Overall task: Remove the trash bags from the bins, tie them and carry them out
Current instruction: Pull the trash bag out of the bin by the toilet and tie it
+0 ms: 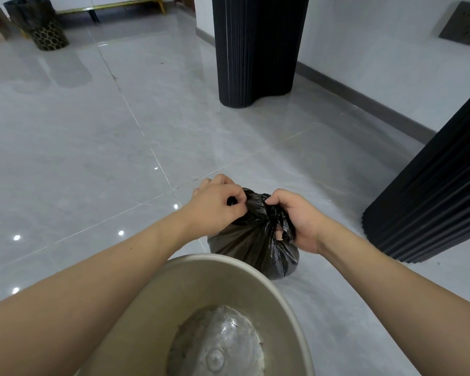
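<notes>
Nearest, at 6 o'clock, the beige bin [201,316] stands with its liner out, its grimy bottom showing. Just past its rim at 12 o'clock sits the black trash bag [250,251] on the tiled floor [92,158], its neck gathered between both hands. The left hand [217,206] pinches a twist of plastic, fingers [238,198] curled tight; the right hand [300,225] has its fingers wrapped in the other bunch, one showing through a gap in the film. The knot looks half-made. The thin plastic could tear where it is already stretched if pulled hard, and a loose knot could slip during carrying. Farther off at 10 o'clock a second lined bin [42,24] waits; the glossy floor between may be slippery underfoot.
</notes>
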`<state>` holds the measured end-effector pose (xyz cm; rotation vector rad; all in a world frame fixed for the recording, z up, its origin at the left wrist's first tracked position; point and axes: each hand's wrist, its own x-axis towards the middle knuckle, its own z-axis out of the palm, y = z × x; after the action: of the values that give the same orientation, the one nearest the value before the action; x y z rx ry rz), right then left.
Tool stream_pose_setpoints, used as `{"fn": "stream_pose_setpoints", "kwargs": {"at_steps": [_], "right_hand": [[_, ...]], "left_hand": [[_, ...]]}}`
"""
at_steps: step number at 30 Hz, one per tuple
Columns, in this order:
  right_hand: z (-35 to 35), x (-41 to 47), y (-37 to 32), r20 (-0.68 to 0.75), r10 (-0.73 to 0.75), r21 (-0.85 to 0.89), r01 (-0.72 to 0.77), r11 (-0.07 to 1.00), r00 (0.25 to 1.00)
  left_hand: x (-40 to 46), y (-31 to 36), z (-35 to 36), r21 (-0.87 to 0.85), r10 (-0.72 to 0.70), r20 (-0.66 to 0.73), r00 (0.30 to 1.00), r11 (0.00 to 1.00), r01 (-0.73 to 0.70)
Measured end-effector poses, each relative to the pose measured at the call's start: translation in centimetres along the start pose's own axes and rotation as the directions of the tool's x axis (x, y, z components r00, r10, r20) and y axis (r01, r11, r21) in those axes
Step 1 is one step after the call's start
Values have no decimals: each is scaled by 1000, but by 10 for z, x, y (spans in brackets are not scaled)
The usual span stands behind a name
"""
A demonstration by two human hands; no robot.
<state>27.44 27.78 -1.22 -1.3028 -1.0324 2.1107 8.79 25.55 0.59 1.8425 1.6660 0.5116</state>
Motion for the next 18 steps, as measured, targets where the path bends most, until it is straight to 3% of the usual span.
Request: {"fn": "stream_pose_setpoints", "kwargs": {"at_steps": [3, 6, 8, 9, 11, 15, 18], "right_hand": [[-2, -1, -1, -11, -66, -39, 65, 997, 998], [-6, 1, -1, -63, -158, -156, 147, 977, 985], [-7, 3, 0, -80, -183, -227, 161, 961, 980], [-8, 3, 1, -91, -184, -251, 156, 955, 979], [-11, 4, 2, -120, -171, -229, 140, 963, 978], [-16, 5, 2, -162, -176, -128, 156, 979, 971], [-15, 4, 0, -200, -175, -123, 152, 981, 964]], "left_hand": [[2, 9, -6, -342, -179, 38, 983, 922, 181], [2, 16, -12, -519, -392, 120, 912, 758, 394], [3, 21, -14, -618, -461, 149, 875, 647, 447], [4, 21, -16, -625, -484, 131, 865, 637, 450], [5, 21, -17, -558, -470, 78, 879, 710, 429], [1, 21, -10, -198, -232, 57, 971, 951, 239], [-2, 20, 0, 117, -97, 4, 995, 989, 96]]}}
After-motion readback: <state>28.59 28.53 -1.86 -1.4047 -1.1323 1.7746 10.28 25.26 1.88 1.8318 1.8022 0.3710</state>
